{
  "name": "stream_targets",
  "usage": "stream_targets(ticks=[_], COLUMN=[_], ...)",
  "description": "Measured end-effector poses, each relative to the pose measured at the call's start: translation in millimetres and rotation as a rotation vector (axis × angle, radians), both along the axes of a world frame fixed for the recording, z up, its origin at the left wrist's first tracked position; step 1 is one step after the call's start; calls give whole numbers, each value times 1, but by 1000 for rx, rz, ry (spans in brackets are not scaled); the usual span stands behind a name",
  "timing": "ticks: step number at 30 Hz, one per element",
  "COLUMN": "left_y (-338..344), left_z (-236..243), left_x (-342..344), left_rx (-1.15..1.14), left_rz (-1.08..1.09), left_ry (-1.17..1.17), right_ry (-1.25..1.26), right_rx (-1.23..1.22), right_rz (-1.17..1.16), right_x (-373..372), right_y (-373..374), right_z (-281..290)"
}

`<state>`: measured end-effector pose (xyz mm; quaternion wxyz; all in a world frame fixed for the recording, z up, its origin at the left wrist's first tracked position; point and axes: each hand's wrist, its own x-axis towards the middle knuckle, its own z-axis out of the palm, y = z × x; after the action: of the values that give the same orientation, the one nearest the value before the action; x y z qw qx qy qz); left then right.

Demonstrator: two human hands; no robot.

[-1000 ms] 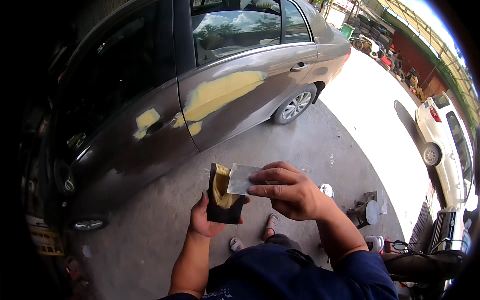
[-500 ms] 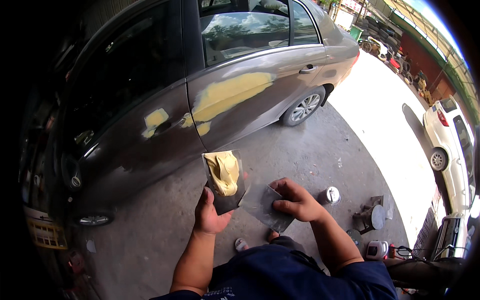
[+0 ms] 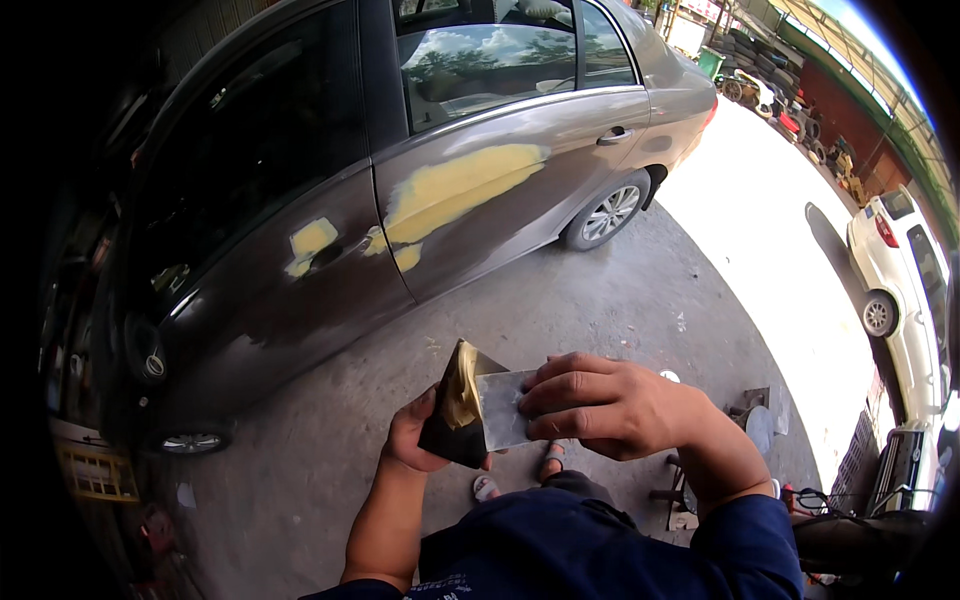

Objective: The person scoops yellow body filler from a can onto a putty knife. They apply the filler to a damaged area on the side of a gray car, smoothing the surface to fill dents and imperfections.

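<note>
A dark flat plate [image 3: 452, 441] is gripped by its edge in my left hand [image 3: 412, 432], tilted, with a thick mound of yellow body filler [image 3: 462, 388] on it. My right hand [image 3: 615, 405] is closed on a greyish translucent spreader [image 3: 506, 408], fingers over its face and the thumb hidden. The spreader's edge meets the plate beside the filler. Beyond my hands stands a grey-brown car [image 3: 480, 240]. Its rear door carries a large yellow filler patch [image 3: 465, 190], and a smaller filler patch [image 3: 313, 237] sits on the front door.
A small stool [image 3: 758, 425] stands on the concrete floor at my right, partly behind my arm. A yellow crate [image 3: 97, 472] is at the far left. A white car [image 3: 900, 290] is parked at the right, with stacked tyres [image 3: 750, 62] farther back.
My right hand has turned over and brought the spreader up against the plate. The plate in my left hand has moved lower and tilted, and the filler now shows from the side.
</note>
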<state>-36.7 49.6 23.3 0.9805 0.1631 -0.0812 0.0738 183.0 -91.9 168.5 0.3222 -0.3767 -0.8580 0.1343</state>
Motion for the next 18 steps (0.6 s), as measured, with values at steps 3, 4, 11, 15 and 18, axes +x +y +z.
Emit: stream_targets(ticks=[3,4,11,15,18], left_y=[-5,-6,-2,-2,-8], left_z=[-15,-17,-17,-25,-29], left_x=[-2,-3,7,15,20], left_rx=[-85,-90,-75,-136,-195], left_rz=[-77,-91,-163,-269,-303], left_ry=[-115,-117,-171,-229,-266], right_ry=[49,61,704,1438,1391], right_rx=[23,29,-306,-702,-967], right_rz=[-89,-129,-395,-182,175], right_x=[-6,-5,22,28,4], right_y=[1,4,8,11,22], right_z=[-26,-38,-81,-102,-113])
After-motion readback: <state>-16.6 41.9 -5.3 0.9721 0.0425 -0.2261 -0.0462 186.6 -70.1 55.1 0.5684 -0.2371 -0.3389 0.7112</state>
